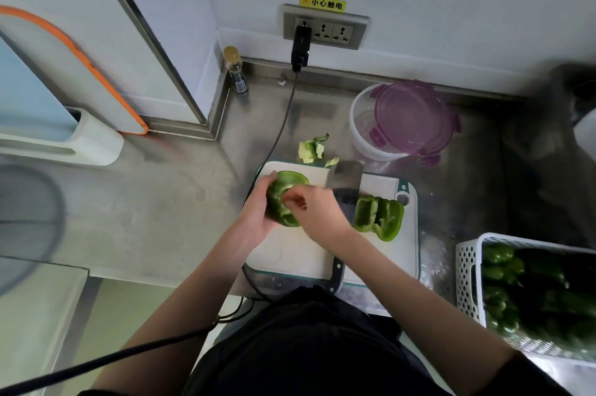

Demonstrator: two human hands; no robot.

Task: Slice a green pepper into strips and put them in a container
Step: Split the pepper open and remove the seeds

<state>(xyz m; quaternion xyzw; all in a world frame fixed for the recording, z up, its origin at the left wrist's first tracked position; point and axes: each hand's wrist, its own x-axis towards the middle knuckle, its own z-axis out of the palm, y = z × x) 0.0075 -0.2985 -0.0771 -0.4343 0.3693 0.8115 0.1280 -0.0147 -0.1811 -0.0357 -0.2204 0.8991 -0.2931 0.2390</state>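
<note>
On the white cutting board [300,253], the left hand [258,211] cups one green pepper half [283,198] from the outside, fingers curled round its edge. The right hand [314,205] reaches into the hollow of that half, fingertips pinched together on something inside; what they pinch is too blurred to tell. The other pepper half [379,218] lies cut side up on the board's right part, beside a cleaver [343,181]. Pepper core scraps [311,150] sit on the steel desk [161,208] just beyond the board. A clear round container [364,134] stands behind, its purple lid [411,119] resting tilted across its rim. At right, a white perforated basket [467,273] holds whole green peppers [503,269].
</note>
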